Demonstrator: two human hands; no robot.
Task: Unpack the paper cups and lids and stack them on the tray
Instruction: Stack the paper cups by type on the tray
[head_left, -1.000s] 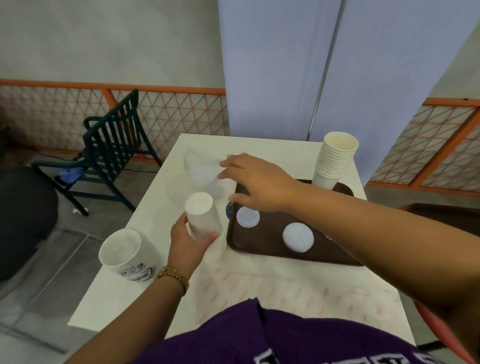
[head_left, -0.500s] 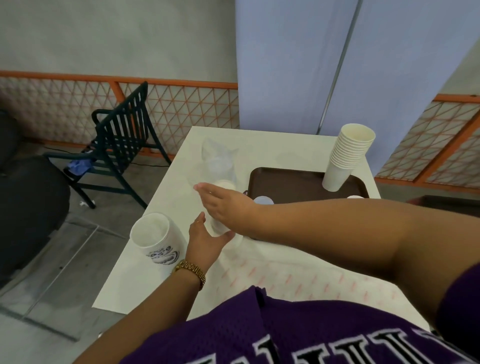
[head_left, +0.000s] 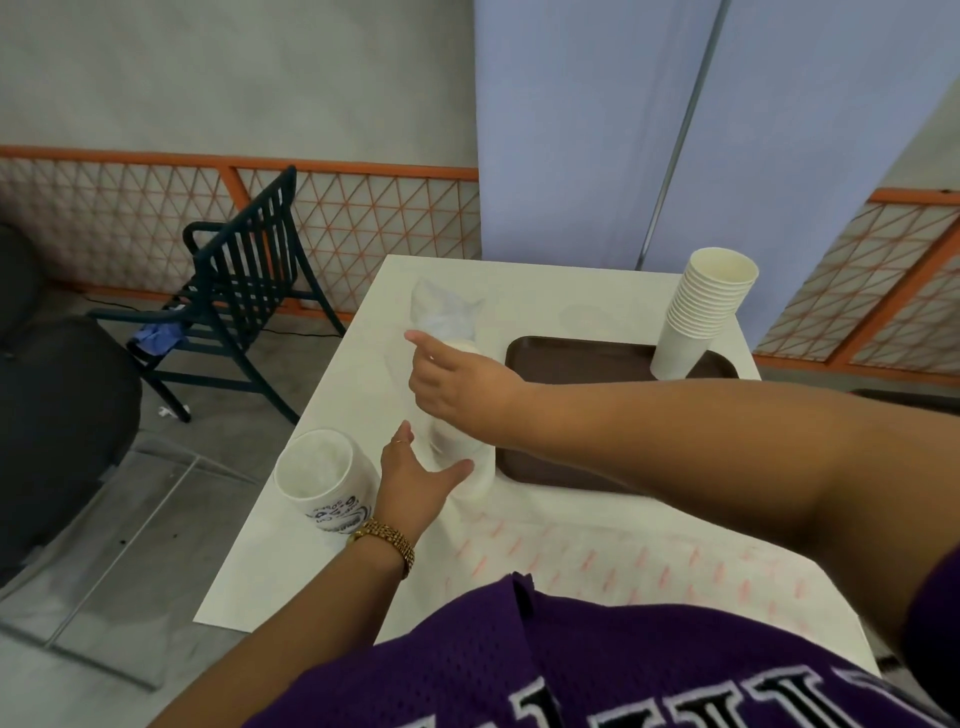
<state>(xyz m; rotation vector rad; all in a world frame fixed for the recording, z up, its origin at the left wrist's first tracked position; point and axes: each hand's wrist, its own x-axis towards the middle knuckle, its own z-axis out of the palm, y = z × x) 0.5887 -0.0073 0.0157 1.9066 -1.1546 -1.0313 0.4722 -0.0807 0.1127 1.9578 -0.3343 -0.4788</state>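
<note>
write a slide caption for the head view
Both hands work a plastic sleeve of lids beside the brown tray holding stacked paper cups.

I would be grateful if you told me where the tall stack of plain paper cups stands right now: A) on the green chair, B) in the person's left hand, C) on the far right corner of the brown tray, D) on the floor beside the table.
C: the stack of paper cups stands upright on the far right corner of the brown tray, away from both hands.
</note>
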